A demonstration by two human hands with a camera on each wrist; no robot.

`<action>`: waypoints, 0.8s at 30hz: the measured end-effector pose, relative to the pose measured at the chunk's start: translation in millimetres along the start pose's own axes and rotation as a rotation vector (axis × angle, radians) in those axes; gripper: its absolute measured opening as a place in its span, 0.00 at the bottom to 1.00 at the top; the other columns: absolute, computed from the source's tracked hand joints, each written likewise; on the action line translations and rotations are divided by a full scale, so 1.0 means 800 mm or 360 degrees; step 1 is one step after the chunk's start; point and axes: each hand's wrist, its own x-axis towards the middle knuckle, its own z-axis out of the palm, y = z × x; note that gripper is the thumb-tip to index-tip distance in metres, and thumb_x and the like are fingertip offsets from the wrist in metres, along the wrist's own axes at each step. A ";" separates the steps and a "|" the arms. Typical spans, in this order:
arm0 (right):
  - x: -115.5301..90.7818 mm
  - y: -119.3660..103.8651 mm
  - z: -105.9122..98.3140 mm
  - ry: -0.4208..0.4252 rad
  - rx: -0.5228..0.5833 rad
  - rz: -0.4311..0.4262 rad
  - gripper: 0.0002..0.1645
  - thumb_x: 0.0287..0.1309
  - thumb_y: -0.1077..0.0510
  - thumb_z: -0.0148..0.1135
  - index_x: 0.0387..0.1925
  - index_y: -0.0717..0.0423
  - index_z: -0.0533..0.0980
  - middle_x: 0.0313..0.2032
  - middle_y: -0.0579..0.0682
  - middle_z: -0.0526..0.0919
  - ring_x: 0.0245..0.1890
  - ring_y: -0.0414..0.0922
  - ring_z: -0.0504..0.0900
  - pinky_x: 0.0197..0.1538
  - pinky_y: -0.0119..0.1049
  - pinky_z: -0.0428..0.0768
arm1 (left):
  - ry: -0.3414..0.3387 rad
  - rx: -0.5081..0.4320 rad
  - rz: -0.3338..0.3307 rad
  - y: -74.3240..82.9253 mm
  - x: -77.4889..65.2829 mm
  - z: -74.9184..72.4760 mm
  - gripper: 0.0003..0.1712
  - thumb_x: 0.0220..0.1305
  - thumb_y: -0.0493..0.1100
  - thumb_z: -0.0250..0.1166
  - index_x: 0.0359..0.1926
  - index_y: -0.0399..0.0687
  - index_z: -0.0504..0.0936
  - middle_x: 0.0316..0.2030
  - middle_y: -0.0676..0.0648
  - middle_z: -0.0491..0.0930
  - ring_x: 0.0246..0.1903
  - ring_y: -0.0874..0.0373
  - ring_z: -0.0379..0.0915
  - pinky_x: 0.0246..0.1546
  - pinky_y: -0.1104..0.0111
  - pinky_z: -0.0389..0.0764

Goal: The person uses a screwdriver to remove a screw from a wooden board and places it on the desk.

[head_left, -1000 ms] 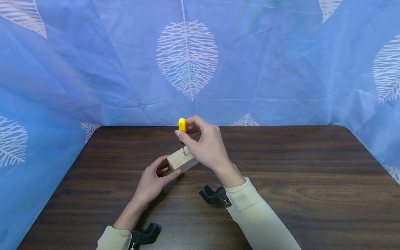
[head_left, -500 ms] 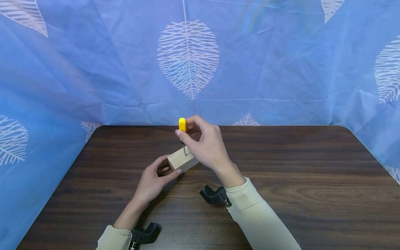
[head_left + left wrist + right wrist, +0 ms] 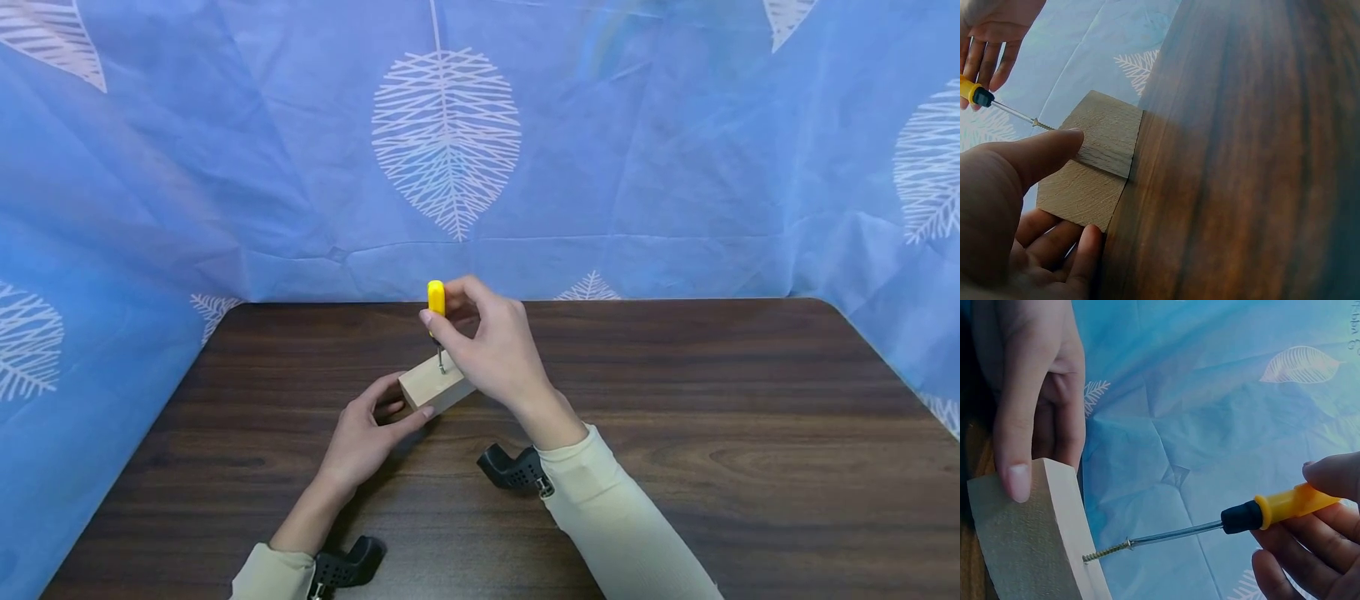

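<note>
A pale wooden block (image 3: 433, 390) lies on the dark table, its near end gripped between thumb and fingers of my left hand (image 3: 363, 437). A threaded screw (image 3: 1107, 551) stands in the block's top face, part of its thread showing above the wood. My right hand (image 3: 498, 346) pinches the yellow handle of a screwdriver (image 3: 437, 300) with thumb and fingers, holding it upright over the block. In the right wrist view the metal shaft's tip meets the screw head, in line with it. The block's far end is hidden behind my right hand in the head view.
The dark wood-grain table (image 3: 712, 433) spreads all around the block, with its back edge beyond the hands. Behind it hangs a blue cloth (image 3: 637, 150) with white leaf prints. Black wrist mounts (image 3: 510, 468) stick out from both sleeves, low over the table.
</note>
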 end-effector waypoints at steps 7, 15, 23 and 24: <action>0.000 0.000 0.000 0.0007 -0.0025 0.0005 0.14 0.72 0.56 0.68 0.55 0.54 0.82 0.43 0.49 0.93 0.41 0.44 0.90 0.49 0.46 0.87 | 0.0013 -0.0006 -0.0009 -0.001 0.000 0.001 0.37 0.67 0.57 0.77 0.74 0.63 0.76 0.71 0.44 0.77 0.69 0.41 0.77 0.64 0.44 0.82; -0.002 0.001 0.000 -0.0007 -0.0011 0.0039 0.11 0.72 0.57 0.65 0.53 0.53 0.82 0.43 0.49 0.92 0.41 0.42 0.88 0.47 0.41 0.87 | 0.0010 -0.0010 0.0000 -0.004 0.001 0.002 0.37 0.66 0.57 0.78 0.73 0.63 0.77 0.70 0.43 0.78 0.68 0.42 0.78 0.64 0.45 0.83; -0.001 0.003 0.000 0.0073 -0.0036 -0.0068 0.13 0.69 0.55 0.72 0.52 0.52 0.86 0.44 0.47 0.89 0.45 0.43 0.87 0.51 0.46 0.88 | 0.0008 -0.0015 0.0016 -0.004 0.001 0.001 0.37 0.67 0.57 0.77 0.74 0.62 0.76 0.70 0.43 0.78 0.69 0.41 0.78 0.64 0.45 0.83; 0.000 0.004 0.000 0.0086 -0.0037 -0.0076 0.12 0.69 0.55 0.72 0.52 0.52 0.87 0.45 0.46 0.89 0.46 0.43 0.86 0.52 0.47 0.88 | 0.0006 -0.0013 0.0016 -0.004 0.001 0.001 0.37 0.67 0.57 0.77 0.74 0.62 0.76 0.70 0.43 0.78 0.69 0.41 0.78 0.64 0.45 0.83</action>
